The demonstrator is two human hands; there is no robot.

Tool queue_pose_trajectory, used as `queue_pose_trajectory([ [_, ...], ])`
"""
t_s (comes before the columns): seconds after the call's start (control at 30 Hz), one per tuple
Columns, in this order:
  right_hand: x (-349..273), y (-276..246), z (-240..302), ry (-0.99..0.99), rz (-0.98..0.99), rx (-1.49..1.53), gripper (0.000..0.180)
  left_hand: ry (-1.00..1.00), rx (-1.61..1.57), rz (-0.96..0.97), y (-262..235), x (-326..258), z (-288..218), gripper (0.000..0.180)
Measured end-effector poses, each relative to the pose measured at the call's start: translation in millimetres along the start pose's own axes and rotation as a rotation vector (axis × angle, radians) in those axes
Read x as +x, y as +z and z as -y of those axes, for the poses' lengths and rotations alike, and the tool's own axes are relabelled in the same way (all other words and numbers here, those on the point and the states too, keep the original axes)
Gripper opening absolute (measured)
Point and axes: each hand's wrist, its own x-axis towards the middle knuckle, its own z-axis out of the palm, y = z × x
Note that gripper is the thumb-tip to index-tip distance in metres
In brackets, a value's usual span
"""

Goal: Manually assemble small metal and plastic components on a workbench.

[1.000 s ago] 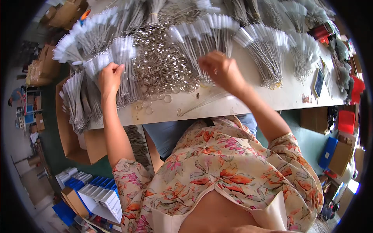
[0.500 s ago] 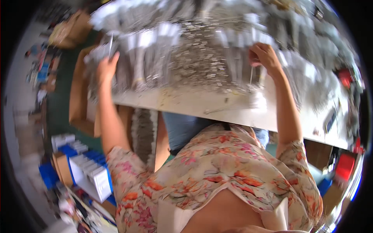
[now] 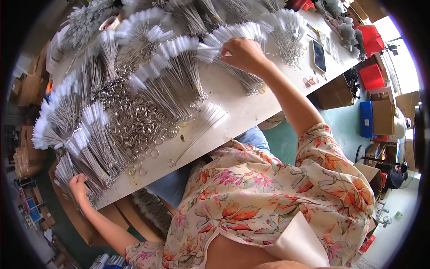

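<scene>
My left hand (image 3: 79,186) is at the table's left front corner, its fingers closed beside a bundle of thin wire brushes (image 3: 83,141) with white bristle heads. What those fingers hold, if anything, I cannot make out. Farther right, my right hand (image 3: 244,54) is pinched above the fanned brushes, with a white-bristled wire brush (image 3: 207,53) pointing left from its fingers. Between my hands is a heap of metal rings (image 3: 141,119). A few loose brushes (image 3: 201,127) lie near the front edge, a ring at their lower end.
More brush bundles (image 3: 179,80) cover the white table (image 3: 239,105). A phone (image 3: 319,56) lies at the right, a tape roll (image 3: 109,23) at the back left. An open cardboard box (image 3: 85,219) stands below the left corner; red bins (image 3: 371,76) are off to the right.
The view has turned, so the table now slants up to the right. The earlier frame is blurred. My hands are farther apart, and the brush at my right hand points left.
</scene>
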Motion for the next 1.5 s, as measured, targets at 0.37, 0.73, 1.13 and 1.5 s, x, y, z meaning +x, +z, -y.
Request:
queue_pose_trajectory([
  [0.37, 22.8, -89.5, -118.3, 0.189, -0.61, 1.077, 0.02, 0.673, -0.012, -0.62, -9.5, -34.0, -84.9, 0.028],
  [0.73, -0.7, -46.0, -237.7, 0.437, -0.138, 0.128, 0.03, 0.323, -0.637, 0.07, 98.1, -90.5, -158.5, 0.028],
  [1.13, 59.6, -63.8, -29.9, 0.049, -1.427, 0.427, 0.02, 0.558, -0.71, 0.334, 143.0, -195.7, -240.6, 0.028],
  [1.5, -41.4, -27.3, 163.5, -0.45, -0.073, 1.558, 0.027, 1.168, -0.748, -0.099, 188.5, -208.0, -281.1, 0.007],
])
